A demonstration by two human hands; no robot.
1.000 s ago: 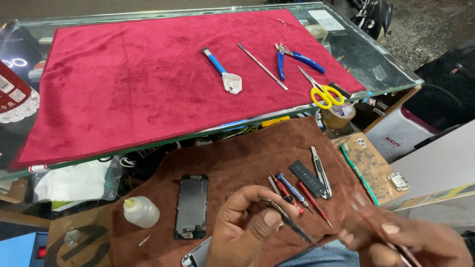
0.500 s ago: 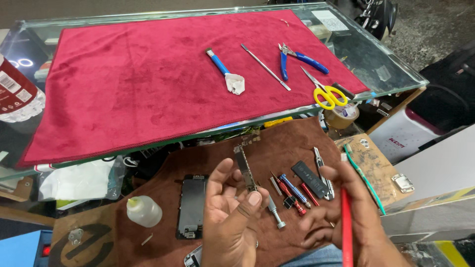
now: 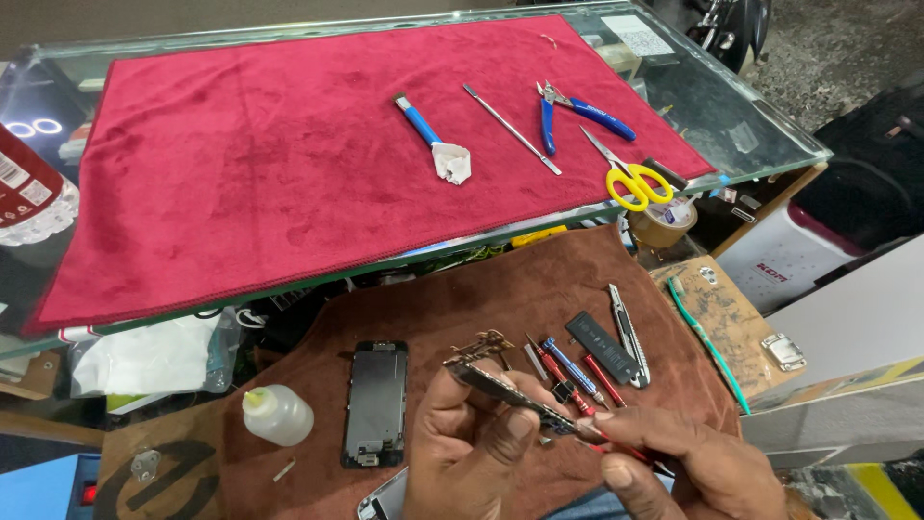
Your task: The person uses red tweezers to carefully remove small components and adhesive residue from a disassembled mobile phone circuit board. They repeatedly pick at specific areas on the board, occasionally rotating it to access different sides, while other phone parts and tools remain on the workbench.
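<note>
My left hand (image 3: 472, 453) holds a thin, dark circuit board (image 3: 505, 388) at a slant over a brown cloth (image 3: 462, 299). A small metal bracket sticks up at the board's top end. My right hand (image 3: 688, 462) grips a red-handled screwdriver (image 3: 626, 448) and touches its tip to the board's lower end. A phone screen assembly (image 3: 375, 403) lies face up on the cloth to the left of my hands. Red and blue screwdrivers (image 3: 570, 371), a black battery (image 3: 601, 347) and a metal cutter (image 3: 628, 332) lie just beyond my right hand.
A glass counter (image 3: 760, 125) carries a red cloth (image 3: 289, 164) with a blue-handled brush (image 3: 428, 137), a metal spudger (image 3: 510, 128), blue pliers (image 3: 577, 111) and yellow scissors (image 3: 630, 178). A white squeeze bottle (image 3: 276, 414) stands at left. A tape roll (image 3: 664, 223) sits under the counter edge.
My left hand has tilted the board from upright to a slant. My right hand has come in from the right and set the red screwdriver's tip on the board.
</note>
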